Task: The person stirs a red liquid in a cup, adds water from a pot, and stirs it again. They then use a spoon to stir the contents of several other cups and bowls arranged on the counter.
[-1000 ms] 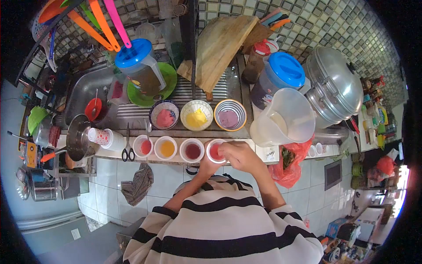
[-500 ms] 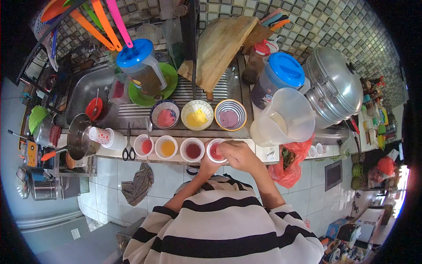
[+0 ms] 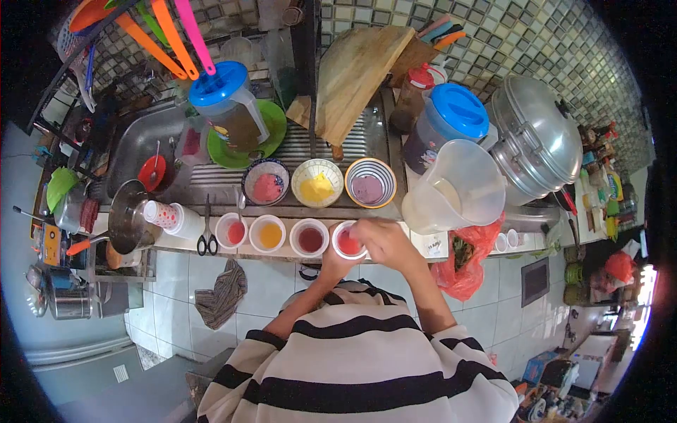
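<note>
My left hand (image 3: 337, 266) is wrapped round the near side of a white paper cup (image 3: 349, 252) with red contents, at the counter's front edge. Over the cup's right rim, my right hand (image 3: 384, 243) is closed in a pinch; what its fingers hold is hidden. In a row to the left stand a cup of dark red liquid (image 3: 309, 238), a cup of orange liquid (image 3: 268, 234) and a cup with red contents (image 3: 230, 231). Behind them sit a bowl with pink contents (image 3: 266, 187), a bowl with yellow contents (image 3: 316, 186) and a bowl with purple contents (image 3: 368, 189).
Right of my hands stands a large clear jug (image 3: 486, 176) with pale liquid, beside a red plastic bag (image 3: 469, 264). At left are scissors (image 3: 207, 243), stacked paper cups (image 3: 185, 222) and a pan (image 3: 130, 218). A blue-lidded pitcher (image 3: 240, 120) stands behind.
My right hand has shifted slightly to the right and up over the cup, so more of the red contents shows. My left hand stays on the cup.
</note>
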### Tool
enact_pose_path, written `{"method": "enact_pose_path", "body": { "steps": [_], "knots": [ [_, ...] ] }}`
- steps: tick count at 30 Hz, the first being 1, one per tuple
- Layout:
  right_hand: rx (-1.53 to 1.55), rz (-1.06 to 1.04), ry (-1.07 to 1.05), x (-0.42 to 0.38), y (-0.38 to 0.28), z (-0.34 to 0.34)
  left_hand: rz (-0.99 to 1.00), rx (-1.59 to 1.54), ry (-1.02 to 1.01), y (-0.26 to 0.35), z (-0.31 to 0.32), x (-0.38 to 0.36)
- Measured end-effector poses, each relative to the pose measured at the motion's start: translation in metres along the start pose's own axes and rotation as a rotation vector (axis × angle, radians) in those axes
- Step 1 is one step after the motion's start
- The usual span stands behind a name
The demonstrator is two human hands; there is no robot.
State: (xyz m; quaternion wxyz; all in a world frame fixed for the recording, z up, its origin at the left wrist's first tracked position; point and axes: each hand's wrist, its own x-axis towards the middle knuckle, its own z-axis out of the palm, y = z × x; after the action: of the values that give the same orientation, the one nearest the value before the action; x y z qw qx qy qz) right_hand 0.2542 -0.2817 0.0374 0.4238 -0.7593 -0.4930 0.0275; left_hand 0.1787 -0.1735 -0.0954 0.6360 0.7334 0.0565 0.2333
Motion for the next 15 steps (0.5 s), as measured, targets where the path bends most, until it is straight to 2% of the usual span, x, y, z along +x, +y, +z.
{"method": "enact_pose_path", "body": {
  "steps": [3, 6, 9, 12, 15],
  "knots": [
    [0.022, -0.042, -0.061, -0.001, -0.008, -0.002, 0.013, 0.001, -0.006, 0.001, -0.001, 0.000],
    [0.030, 0.004, -0.058, 0.000, -0.004, -0.005, -0.012, 0.007, -0.003, 0.004, -0.001, 0.000],
    [-0.047, -0.040, 0.024, -0.001, -0.001, 0.000, 0.029, 0.016, 0.013, 0.004, 0.001, 0.000],
    [0.006, -0.056, -0.048, -0.004, -0.006, -0.001, 0.017, 0.003, 0.008, -0.003, 0.001, 0.000],
    [0.072, 0.035, -0.084, -0.002, -0.006, -0.007, 0.000, -0.014, 0.018, -0.002, 0.002, -0.001]
  ]
}}
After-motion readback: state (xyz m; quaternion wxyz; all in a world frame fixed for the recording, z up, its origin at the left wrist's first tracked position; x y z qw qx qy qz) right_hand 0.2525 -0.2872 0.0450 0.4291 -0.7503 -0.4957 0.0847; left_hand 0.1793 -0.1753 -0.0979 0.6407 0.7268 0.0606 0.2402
